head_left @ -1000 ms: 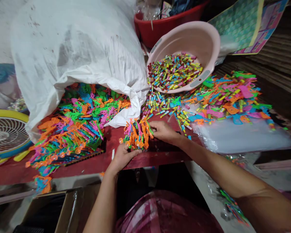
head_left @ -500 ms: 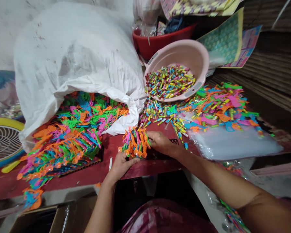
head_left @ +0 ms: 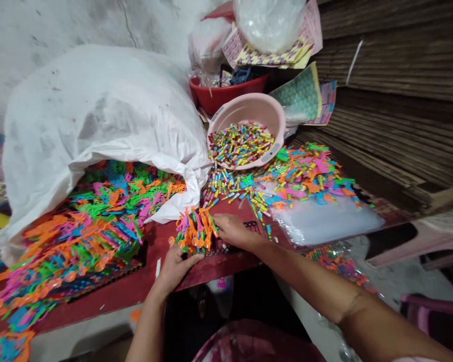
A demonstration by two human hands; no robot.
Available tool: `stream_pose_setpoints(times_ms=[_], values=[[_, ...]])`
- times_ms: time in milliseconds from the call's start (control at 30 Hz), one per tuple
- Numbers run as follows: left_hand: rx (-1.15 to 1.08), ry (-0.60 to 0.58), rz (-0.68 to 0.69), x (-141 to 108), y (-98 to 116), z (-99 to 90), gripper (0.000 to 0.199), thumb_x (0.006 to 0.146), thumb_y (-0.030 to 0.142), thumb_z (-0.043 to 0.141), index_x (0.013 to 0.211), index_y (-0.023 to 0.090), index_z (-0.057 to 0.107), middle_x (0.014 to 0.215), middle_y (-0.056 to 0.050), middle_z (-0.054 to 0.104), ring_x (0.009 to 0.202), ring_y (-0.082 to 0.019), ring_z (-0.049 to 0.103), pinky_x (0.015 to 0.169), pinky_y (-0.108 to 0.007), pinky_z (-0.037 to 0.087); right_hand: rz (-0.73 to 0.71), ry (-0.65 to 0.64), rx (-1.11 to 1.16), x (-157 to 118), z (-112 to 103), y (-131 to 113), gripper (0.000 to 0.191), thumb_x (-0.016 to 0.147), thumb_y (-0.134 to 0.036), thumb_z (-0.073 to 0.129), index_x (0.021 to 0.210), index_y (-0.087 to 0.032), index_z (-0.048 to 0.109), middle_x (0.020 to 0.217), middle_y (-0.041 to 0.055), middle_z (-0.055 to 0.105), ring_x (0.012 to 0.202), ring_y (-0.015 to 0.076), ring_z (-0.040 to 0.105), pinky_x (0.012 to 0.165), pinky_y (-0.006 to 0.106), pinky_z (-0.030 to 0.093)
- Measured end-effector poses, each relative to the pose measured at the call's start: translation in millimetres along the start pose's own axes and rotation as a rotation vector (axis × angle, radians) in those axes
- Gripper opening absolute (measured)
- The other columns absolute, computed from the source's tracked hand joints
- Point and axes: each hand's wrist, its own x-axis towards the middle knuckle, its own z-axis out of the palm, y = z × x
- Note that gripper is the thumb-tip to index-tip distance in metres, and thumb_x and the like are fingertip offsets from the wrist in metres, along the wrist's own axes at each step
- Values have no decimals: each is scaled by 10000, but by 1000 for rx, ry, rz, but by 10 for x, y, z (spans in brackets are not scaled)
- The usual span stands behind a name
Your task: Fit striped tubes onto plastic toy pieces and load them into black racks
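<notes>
A bunch of orange, pink, green and blue plastic pieces (head_left: 196, 229) stands near the front edge of the red table (head_left: 196, 274), with round orange ends facing me. My left hand (head_left: 177, 266) is at its near left side, thumb stretched along the bottom and some fingers hidden behind the pieces. My right hand (head_left: 232, 231) presses against the right side of the bunch, fingers together at a green piece. Left of them lies a large heap of similar pieces (head_left: 86, 241), partly in rows, spilling from a white sack (head_left: 136, 100).
A pink basin (head_left: 274, 113) of small colourful tubes stands behind, near a red basin (head_left: 226, 95). Loose tubes (head_left: 230, 188) lie before it. On the right are mixed pieces (head_left: 317, 171), clear plastic bags (head_left: 324, 221) and stacked brown sheets (head_left: 400, 120).
The view has turned to the right, so the things on the table appear further left. Both hands stay around the same bunch, with little visible change in their hold.
</notes>
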Motion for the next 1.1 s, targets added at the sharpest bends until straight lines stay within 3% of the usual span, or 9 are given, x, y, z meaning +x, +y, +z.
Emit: stream_pose_setpoints(times_ms=[100, 200, 300, 400, 500, 567, 767, 967, 1100], values=[[55, 23, 5, -12, -21, 1, 313, 795, 450, 702, 954, 185, 755, 968, -59, 764, 876, -234, 686, 836, -343, 544, -49, 52, 21, -106, -127, 22, 263, 855, -132, 567, 1105, -157, 647, 986, 84, 662, 892, 204, 600, 770, 278, 428], [93, 34, 24, -17, -40, 17, 302, 798, 477, 687, 900, 203, 762, 906, -43, 762, 826, -227, 681, 764, -317, 547, -19, 245, 41, -300, -417, 296, 308, 882, -138, 535, 1168, -193, 634, 1018, 63, 648, 929, 186, 589, 817, 280, 431], [137, 111, 33, 0, -66, 51, 317, 783, 518, 684, 777, 208, 749, 795, -30, 741, 762, -224, 664, 667, -292, 531, 225, 432, -114, -545, -832, 792, 206, 897, -157, 499, 985, -183, 683, 929, 64, 633, 874, 199, 574, 785, 296, 426], [182, 186, 10, 26, -89, 82, 396, 747, 577, 691, 621, 202, 695, 650, -23, 681, 659, -215, 623, 586, -285, 500, 465, 589, -371, -756, -1251, 1269, 289, 864, -129, 495, 1090, -154, 672, 980, 106, 608, 881, 231, 555, 743, 312, 407], [197, 183, -14, 37, -81, 90, 446, 725, 620, 688, 577, 200, 670, 582, -14, 636, 601, -203, 587, 557, -283, 488, 537, 628, -596, -835, -1548, 1552, 420, 866, -101, 444, 1240, -171, 623, 1064, 126, 573, 928, 249, 533, 691, 308, 372], [199, 175, -26, 34, -55, 87, 444, 728, 627, 680, 606, 200, 685, 587, -13, 640, 622, -208, 597, 569, -284, 497, 557, 553, -705, -804, -1657, 1644, 459, 880, -101, 416, 1280, -221, 604, 1066, 112, 564, 914, 244, 522, 657, 302, 337], [196, 182, -10, 31, -7, 90, 389, 746, 592, 677, 749, 208, 741, 673, -22, 698, 718, -229, 648, 631, -298, 533, 553, 297, -892, -629, -1744, 1732, 313, 892, -137, 432, 1065, -199, 685, 1015, 116, 573, 853, 231, 511, 638, 307, 284], [157, 133, 15, 47, -99, 87, 346, 773, 540, 681, 789, 202, 756, 783, -36, 742, 757, -220, 668, 735, -328, 553, 331, 391, -757, -704, -1796, 1486, 208, 881, -176, 485, 978, -204, 667, 1024, 92, 574, 844, 209, 523, 594, 289, 285], [131, 102, 0, 53, -134, 89, 340, 789, 529, 673, 850, 208, 768, 923, -51, 762, 863, -243, 678, 815, -362, 542, 175, 487, -366, -707, -1699, 1243, 88, 839, -268, 582, 832, -191, 625, 878, 57, 585, 762, 181, 526, 607, 275, 336]])
